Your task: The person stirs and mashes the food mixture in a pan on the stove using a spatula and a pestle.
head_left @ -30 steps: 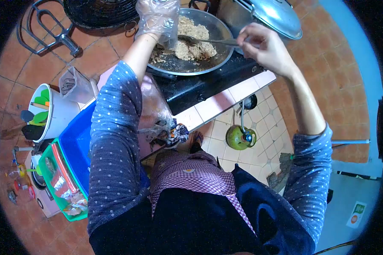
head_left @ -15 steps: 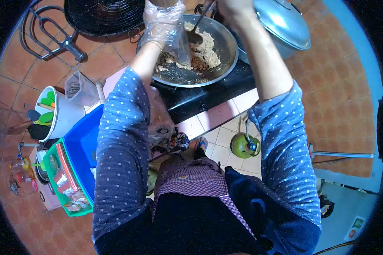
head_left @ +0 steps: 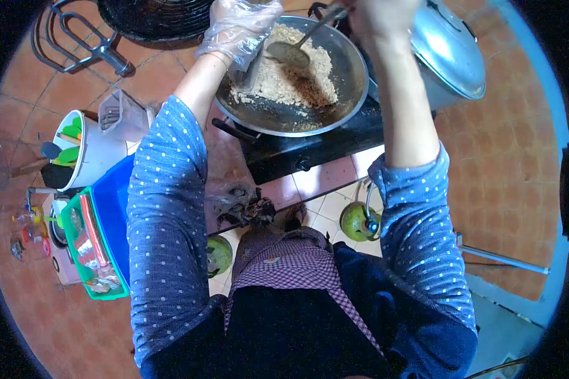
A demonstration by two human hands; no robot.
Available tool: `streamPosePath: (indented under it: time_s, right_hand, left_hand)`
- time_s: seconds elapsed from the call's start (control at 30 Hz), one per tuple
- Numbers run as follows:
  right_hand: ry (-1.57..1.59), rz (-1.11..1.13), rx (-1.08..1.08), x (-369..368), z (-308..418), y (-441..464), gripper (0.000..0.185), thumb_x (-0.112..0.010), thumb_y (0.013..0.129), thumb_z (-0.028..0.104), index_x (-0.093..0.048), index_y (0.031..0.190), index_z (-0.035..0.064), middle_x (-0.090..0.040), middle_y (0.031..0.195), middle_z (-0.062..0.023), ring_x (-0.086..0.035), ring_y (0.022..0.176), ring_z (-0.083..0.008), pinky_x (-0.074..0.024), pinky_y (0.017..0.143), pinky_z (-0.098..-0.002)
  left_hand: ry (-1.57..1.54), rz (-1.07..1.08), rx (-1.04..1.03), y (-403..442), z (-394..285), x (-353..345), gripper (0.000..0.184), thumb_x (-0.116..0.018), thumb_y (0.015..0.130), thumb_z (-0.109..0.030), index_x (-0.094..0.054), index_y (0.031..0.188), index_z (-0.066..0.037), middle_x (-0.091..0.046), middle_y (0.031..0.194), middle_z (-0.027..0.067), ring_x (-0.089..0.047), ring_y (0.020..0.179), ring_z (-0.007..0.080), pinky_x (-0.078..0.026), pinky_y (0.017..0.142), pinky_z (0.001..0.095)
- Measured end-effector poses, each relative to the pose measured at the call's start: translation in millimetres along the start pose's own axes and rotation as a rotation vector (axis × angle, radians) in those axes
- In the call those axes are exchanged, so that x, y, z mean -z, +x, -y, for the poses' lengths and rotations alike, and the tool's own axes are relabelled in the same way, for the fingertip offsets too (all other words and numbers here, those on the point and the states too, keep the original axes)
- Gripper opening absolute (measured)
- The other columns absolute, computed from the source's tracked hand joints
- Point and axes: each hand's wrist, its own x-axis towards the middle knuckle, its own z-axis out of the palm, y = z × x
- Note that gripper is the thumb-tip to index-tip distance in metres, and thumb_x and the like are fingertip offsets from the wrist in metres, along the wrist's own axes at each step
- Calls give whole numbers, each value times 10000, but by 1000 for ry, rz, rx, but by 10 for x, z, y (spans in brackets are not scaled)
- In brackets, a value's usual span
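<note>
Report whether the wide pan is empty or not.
The pan is not empty: pale crumbly food with a browner patch lies inside.

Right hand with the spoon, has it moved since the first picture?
Yes, away from the person. Judged against the stove, the right hand was closer to its front edge and is now farther back.

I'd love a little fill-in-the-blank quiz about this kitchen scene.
1. The left hand wears a clear plastic ____.
2. The right hand grips a long metal spoon by its ____.
3. In the wide round metal pan, the crumbly beige mixture has a patch coloured ____.
4. The rectangular plastic tray beside the blue plastic tub is ____.

Missing words: glove; handle; brown; green.
</note>
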Motion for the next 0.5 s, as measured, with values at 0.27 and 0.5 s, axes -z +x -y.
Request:
streamPosePath:
  time_s: [0.27,0.5]
  right_hand:
    - [-162,16,120,-47,-466,3,492,-641,1005,216,-511,542,112,-516,532,44,-419,463,-60,-288,442,-290]
    - [-239,5,206,-96,-725,-94,484,-608,1027,185,-524,562,77,-500,537,42,-451,480,-60,-320,450,-283]
  left_hand:
    - [-130,-94,23,48,-178,3,494,-766,856,-129,-561,1298,-51,-693,1114,83,-683,989,199,-539,886,334]
    - [-45,-3,248,79,-175,-24,605,-780,817,-222,-559,1358,-62,-712,1147,172,-709,1049,302,-550,924,378]
